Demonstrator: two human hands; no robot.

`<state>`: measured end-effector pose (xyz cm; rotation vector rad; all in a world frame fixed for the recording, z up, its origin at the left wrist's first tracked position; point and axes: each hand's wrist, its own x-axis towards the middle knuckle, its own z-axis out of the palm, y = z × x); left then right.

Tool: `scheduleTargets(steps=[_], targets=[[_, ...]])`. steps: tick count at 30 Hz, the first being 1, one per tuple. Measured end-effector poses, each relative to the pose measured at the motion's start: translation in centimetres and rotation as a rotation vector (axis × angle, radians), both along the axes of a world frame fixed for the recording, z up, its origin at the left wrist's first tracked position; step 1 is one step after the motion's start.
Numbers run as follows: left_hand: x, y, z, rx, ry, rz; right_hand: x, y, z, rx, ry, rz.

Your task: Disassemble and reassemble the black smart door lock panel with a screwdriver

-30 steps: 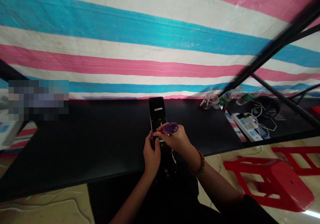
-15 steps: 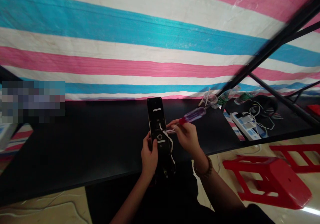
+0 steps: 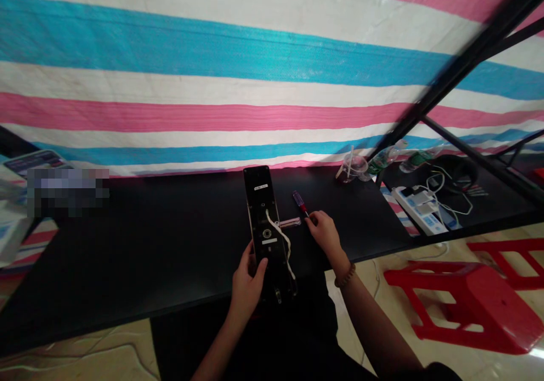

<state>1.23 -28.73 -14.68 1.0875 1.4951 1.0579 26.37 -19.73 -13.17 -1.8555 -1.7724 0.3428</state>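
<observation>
A long black panel (image 3: 260,199), which looks like a door lock's back, stands slightly tilted before me with small labels and a round fitting. From its middle a white cable (image 3: 285,242) runs down its right side. My left hand (image 3: 249,282) grips the panel's lower left edge, thumb on its face. To the right, my right hand (image 3: 325,232) has its fingers curled at the shaft end of a screwdriver (image 3: 300,200) with a clear purple handle and red collar. The handle points away to the left. A thin pinkish strip (image 3: 289,222) lies between panel and hand.
The black table (image 3: 148,245) carries a plastic cup (image 3: 355,168) and clear bottles (image 3: 386,157) at the back right. Farther right is a power strip (image 3: 420,211) with white cables. Red stools (image 3: 471,301) stand on the floor. A striped sheet (image 3: 255,58) hangs behind.
My right hand has moved right and away from the panel. The screwdriver's handle has swung from pointing up right to pointing away left. My left hand still holds the panel, slightly lower.
</observation>
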Motion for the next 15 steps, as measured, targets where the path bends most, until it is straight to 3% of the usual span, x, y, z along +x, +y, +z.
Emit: scheduleTargets(steps=[3, 5, 11, 15], targets=[[0.1, 0.0, 0.3, 0.022, 0.042, 0.013, -1.0, 0.1, 0.6, 0.156, 0.067, -0.051], [-0.1, 0.1, 0.4, 0.034, 0.050, 0.020, -2.4, 0.0, 0.8, 0.224, 0.203, 0.003], [-0.6, 1.3, 0.8, 0.077, 0.011, 0.095, -7.9, -0.2, -0.3, 0.080, 0.767, 0.279], [-0.9, 3.5, 1.3, 0.237, 0.017, 0.090, -9.3, -0.2, -1.3, 0.048, 0.952, 0.320]])
